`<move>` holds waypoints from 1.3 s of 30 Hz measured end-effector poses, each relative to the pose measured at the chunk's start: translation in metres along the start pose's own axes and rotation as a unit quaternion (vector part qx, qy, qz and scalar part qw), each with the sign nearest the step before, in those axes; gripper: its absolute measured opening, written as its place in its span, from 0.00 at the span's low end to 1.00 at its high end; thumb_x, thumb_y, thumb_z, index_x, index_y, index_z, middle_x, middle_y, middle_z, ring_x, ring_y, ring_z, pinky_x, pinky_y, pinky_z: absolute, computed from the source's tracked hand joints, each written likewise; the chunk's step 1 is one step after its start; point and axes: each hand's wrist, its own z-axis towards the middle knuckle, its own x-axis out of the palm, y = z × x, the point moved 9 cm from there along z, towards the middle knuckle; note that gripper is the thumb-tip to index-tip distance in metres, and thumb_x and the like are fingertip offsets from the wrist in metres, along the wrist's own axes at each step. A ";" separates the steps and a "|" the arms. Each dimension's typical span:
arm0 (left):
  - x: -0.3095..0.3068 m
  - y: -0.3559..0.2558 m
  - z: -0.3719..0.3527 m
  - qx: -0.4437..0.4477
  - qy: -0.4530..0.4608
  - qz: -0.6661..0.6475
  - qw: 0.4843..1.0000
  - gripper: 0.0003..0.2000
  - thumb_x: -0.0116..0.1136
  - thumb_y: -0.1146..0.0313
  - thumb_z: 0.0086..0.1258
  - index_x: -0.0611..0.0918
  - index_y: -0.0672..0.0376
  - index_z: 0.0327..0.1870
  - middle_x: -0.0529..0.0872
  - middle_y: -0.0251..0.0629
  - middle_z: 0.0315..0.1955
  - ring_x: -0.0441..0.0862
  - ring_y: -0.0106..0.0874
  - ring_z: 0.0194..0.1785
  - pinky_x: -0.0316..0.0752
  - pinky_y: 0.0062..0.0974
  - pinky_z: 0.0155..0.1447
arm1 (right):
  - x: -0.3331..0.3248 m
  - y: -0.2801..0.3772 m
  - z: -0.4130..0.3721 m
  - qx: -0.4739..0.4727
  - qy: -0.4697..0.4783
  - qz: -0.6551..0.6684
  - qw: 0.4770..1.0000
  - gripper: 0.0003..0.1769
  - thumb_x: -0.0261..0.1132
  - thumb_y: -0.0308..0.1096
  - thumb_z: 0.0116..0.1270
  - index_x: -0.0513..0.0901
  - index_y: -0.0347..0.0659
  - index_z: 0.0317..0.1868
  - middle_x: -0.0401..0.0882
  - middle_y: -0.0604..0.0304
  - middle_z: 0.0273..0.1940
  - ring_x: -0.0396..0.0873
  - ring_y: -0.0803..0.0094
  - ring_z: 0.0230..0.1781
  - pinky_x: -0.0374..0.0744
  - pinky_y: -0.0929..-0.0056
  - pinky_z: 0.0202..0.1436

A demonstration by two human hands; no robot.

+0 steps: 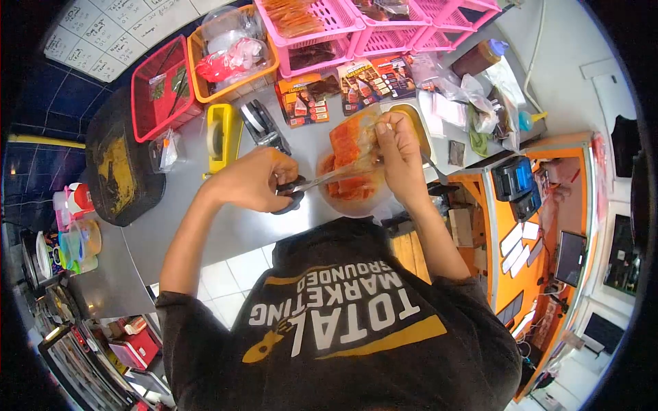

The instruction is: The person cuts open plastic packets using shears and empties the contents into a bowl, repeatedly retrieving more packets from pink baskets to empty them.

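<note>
My left hand (255,179) is closed around the black handles of a pair of scissors (321,180). Their metal blades point right, across the lower part of a clear plastic packet (351,140) with orange-red contents. My right hand (401,157) pinches the packet's right end between thumb and fingers, holding it raised. Directly beneath is a clear bowl (340,205) with more orange-red contents inside. Behind my right hand, partly hidden by it, sits a yellowish container (417,123).
A yellow tape dispenser (223,140) and a black one (264,127) stand on the steel counter (185,212). Printed cards (301,103), pink baskets (312,27), an orange basket (202,68) and a red basket (140,103) line the back. A sauce bottle (476,58) is at right.
</note>
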 end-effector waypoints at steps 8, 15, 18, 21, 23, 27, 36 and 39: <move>0.010 0.009 0.006 -0.042 0.053 -0.074 0.995 0.13 0.70 0.75 0.55 0.72 0.62 0.23 0.75 0.28 0.16 0.74 0.16 0.18 0.65 0.20 0.21 | -0.002 -0.003 0.000 0.013 0.018 -0.027 0.999 0.09 0.51 0.32 0.80 0.64 0.43 0.56 0.73 0.70 0.31 0.69 0.87 0.28 0.69 0.85 0.31; 0.008 0.015 -0.001 -0.074 0.076 -0.118 0.987 0.10 0.64 0.74 0.56 0.73 0.63 0.23 0.76 0.32 0.15 0.77 0.21 0.16 0.67 0.23 0.21 | 0.007 0.027 -0.019 0.004 0.140 -0.023 0.990 0.21 0.60 0.14 0.66 0.71 0.38 0.58 0.76 0.61 0.49 0.78 0.77 0.48 0.78 0.77 0.47; 0.011 0.021 0.002 -0.064 0.090 -0.111 0.988 0.11 0.64 0.73 0.56 0.72 0.62 0.23 0.74 0.32 0.14 0.77 0.21 0.16 0.67 0.23 0.22 | 0.011 0.024 -0.024 0.031 0.189 -0.087 0.978 0.26 0.62 0.09 0.61 0.73 0.34 0.59 0.75 0.55 0.58 0.79 0.71 0.57 0.79 0.75 0.56; 0.008 0.010 0.005 0.014 0.072 -0.080 0.994 0.09 0.68 0.78 0.53 0.76 0.64 0.24 0.76 0.29 0.16 0.76 0.19 0.17 0.68 0.21 0.21 | 0.011 0.021 -0.022 0.035 0.204 -0.096 0.974 0.28 0.62 0.08 0.59 0.73 0.32 0.61 0.74 0.54 0.62 0.79 0.69 0.59 0.79 0.75 0.58; 0.004 -0.002 0.006 0.023 0.066 -0.019 0.997 0.08 0.67 0.77 0.53 0.76 0.64 0.24 0.77 0.30 0.16 0.77 0.19 0.18 0.68 0.20 0.22 | 0.012 0.024 -0.022 0.013 0.211 -0.121 0.970 0.29 0.62 0.08 0.58 0.73 0.32 0.62 0.74 0.54 0.62 0.79 0.71 0.58 0.79 0.75 0.57; 0.004 0.003 0.004 -0.052 0.084 -0.068 0.993 0.10 0.68 0.76 0.53 0.75 0.64 0.23 0.76 0.30 0.15 0.75 0.18 0.19 0.67 0.20 0.23 | 0.012 0.029 -0.020 0.004 0.208 -0.109 0.972 0.31 0.61 0.08 0.57 0.73 0.32 0.63 0.74 0.54 0.62 0.78 0.73 0.57 0.77 0.75 0.59; 0.005 -0.003 0.009 -0.007 0.061 -0.028 0.998 0.12 0.65 0.71 0.52 0.73 0.64 0.20 0.76 0.37 0.13 0.77 0.26 0.18 0.68 0.27 0.25 | 0.009 0.035 -0.019 -0.038 0.188 -0.153 0.969 0.31 0.64 0.12 0.55 0.76 0.34 0.61 0.76 0.56 0.60 0.75 0.71 0.61 0.73 0.74 0.63; 0.007 0.002 0.007 -0.015 0.066 -0.038 0.997 0.11 0.69 0.74 0.52 0.74 0.63 0.24 0.73 0.29 0.15 0.70 0.17 0.20 0.64 0.22 0.24 | 0.003 0.034 -0.016 -0.033 0.174 -0.149 0.973 0.31 0.63 0.12 0.54 0.76 0.34 0.62 0.76 0.56 0.60 0.74 0.71 0.62 0.73 0.74 0.63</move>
